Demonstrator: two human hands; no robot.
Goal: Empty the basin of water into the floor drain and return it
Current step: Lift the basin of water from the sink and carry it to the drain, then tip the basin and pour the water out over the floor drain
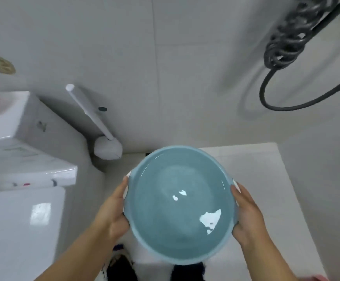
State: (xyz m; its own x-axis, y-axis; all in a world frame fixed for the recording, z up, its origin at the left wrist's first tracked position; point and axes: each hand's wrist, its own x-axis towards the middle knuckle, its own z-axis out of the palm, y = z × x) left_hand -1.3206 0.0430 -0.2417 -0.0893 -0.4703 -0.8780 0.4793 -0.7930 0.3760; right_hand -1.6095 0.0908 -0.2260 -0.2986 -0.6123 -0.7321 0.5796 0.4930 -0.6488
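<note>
Over the white ledge point(266, 169) by the toilet point(23, 220): basin point(181, 209) held level, water in. Left hand point(112, 211) and right hand point(246, 216) clamp opposite rims, probably to stop sloshing. Drain not visible.

No text, label, brand or number is legible anywhere here.

Toilet point(19, 220) left of basin point(181, 199)
</note>
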